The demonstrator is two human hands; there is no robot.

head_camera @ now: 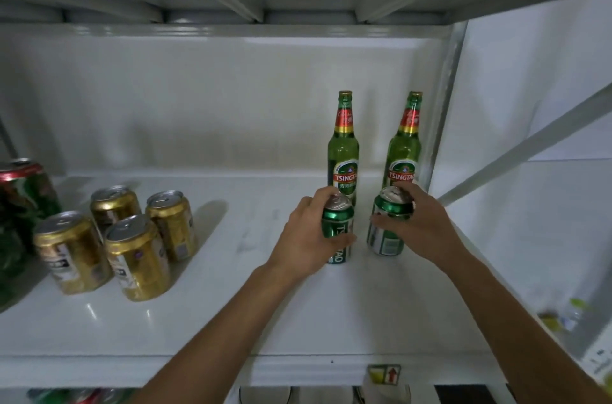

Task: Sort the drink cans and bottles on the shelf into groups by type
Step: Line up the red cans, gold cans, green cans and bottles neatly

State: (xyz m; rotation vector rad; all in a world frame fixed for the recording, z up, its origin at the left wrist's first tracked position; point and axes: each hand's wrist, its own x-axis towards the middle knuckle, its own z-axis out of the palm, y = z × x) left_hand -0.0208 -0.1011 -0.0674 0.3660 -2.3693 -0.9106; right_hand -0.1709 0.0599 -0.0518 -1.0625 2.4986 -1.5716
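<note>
Each hand's grip holds 1 green can: left hand (306,234), left can (337,228), right hand (419,225), right can (387,228).

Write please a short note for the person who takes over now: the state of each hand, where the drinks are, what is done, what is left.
Left hand grips the left green can; right hand grips the right green can. Both cans stand on the shelf, each in front of a green bottle at the back right.
Done: four gold cans stand grouped at the left; the green items are together at the right.
Left: release the green cans. The red-topped cans at the far left edge are partly out of view, so check them.
</note>
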